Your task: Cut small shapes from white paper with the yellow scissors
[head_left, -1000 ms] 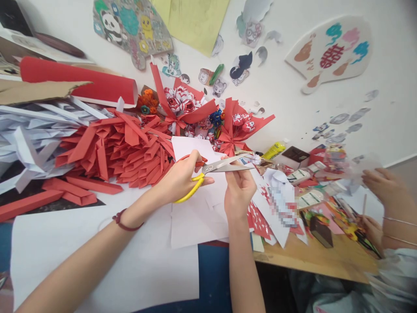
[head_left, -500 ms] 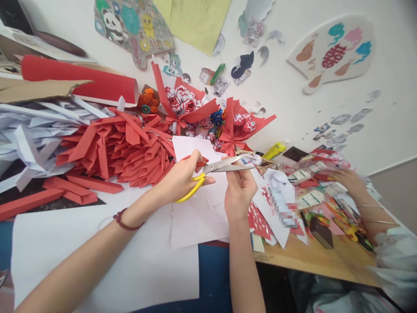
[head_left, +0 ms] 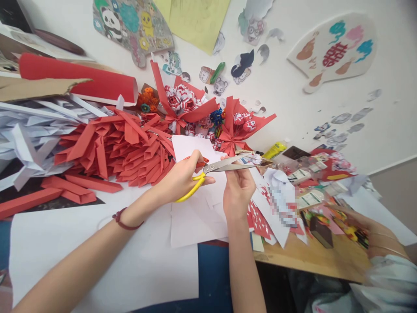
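My left hand (head_left: 182, 178) is wrapped round the yellow and red handles of a pair of scissors (head_left: 208, 168). The blades point right and stand apart. My right hand (head_left: 239, 187) is closed at the blades, its fingertips touching or just behind them; what it pinches is hidden and too small to make out. Under both hands lie white paper pieces (head_left: 195, 226), with a large white sheet (head_left: 130, 265) nearer to me.
Folded red paper strips (head_left: 137, 152) and white strips (head_left: 29, 148) are heaped on the left. Two red-wrapped paper bouquets (head_left: 185, 104) stand against the wall. At right, a co-worker's hand (head_left: 355, 217) reaches among craft supplies on the wooden table (head_left: 302, 256).
The co-worker's hand at right has drawn back toward the near side, and a white sheet there shows more. My own hands and the scissors look almost unmoved.
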Tool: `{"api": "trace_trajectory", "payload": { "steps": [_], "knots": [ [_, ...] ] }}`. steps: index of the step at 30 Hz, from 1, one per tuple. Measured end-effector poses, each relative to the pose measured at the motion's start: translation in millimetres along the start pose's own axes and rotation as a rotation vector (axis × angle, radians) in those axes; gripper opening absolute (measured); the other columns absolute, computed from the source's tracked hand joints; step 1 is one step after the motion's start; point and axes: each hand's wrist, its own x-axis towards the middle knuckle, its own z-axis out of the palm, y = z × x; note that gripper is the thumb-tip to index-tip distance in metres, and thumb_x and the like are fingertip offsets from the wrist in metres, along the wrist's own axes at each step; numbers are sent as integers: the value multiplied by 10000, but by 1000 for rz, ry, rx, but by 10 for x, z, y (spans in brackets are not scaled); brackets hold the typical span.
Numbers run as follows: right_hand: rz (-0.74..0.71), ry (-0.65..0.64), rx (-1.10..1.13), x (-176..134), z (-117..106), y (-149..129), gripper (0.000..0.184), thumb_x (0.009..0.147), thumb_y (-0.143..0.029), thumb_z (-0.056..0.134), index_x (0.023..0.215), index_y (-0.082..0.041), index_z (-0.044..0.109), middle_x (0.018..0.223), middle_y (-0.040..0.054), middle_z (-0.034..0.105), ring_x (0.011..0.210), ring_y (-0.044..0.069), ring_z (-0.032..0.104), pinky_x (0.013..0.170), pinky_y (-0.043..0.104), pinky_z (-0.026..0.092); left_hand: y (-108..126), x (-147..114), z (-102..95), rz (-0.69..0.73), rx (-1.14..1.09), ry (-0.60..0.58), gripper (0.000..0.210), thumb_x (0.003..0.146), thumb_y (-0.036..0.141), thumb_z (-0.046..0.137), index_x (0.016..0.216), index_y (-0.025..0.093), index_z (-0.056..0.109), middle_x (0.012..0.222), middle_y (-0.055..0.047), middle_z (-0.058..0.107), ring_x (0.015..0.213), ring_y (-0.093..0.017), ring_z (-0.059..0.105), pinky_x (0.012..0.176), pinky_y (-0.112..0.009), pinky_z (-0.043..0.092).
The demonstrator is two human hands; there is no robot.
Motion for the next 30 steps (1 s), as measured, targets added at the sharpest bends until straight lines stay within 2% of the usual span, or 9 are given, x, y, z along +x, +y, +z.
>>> {"api": "trace_trajectory", "payload": {
  "steps": [13,30],
  "knots": [
    [21,4,6,3,0,20,237,799,-295,699,1008,-186,672,1071,68,718,1039,230,677,974,429,517,-2,-5,-5,-19,-9,4,402,793,456,649,910,233,335,998,-58,589,908,-233,616,735,-332,466],
    [22,6,55,1,8,6,203,798,-248,700,993,-194,681,1052,51,724,1015,212,684,972,411,518,10,-4,-4,-32,6,0,423,795,475,645,890,232,312,991,-59,594,891,-235,612,711,-325,448]
  ]
}}
